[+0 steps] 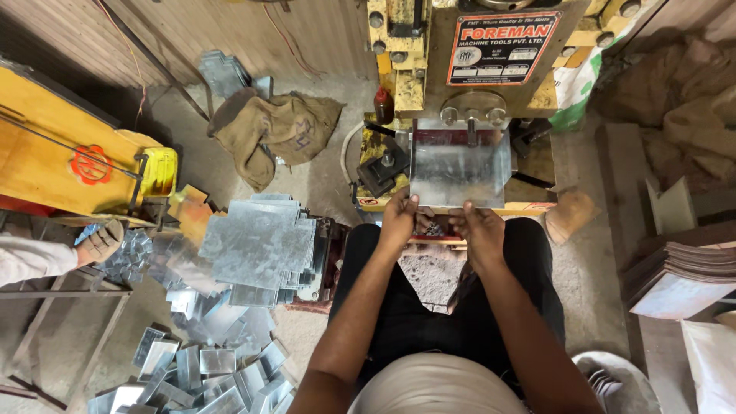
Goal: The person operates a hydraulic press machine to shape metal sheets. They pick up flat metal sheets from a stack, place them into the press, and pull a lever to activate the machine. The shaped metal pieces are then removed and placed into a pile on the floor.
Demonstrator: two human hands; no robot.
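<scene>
A shiny galvanised metal sheet (pixel 460 165) with its side edges bent up lies on the bed of a yellow press machine (pixel 399 84). My left hand (pixel 399 218) grips the sheet's near left corner. My right hand (pixel 479 226) grips its near edge a little right of centre. The far edge of the sheet sits under the press tool (pixel 475 111). I am seated, with my black-trousered legs under the sheet.
A stack of flat cut sheets (pixel 257 241) stands at my left, with several bent pieces (pixel 207 372) on the floor below. More sheets (pixel 678 276) are piled at right. A burlap sack (pixel 280 126) lies on the floor. Another person's foot (pixel 100 241) shows at far left.
</scene>
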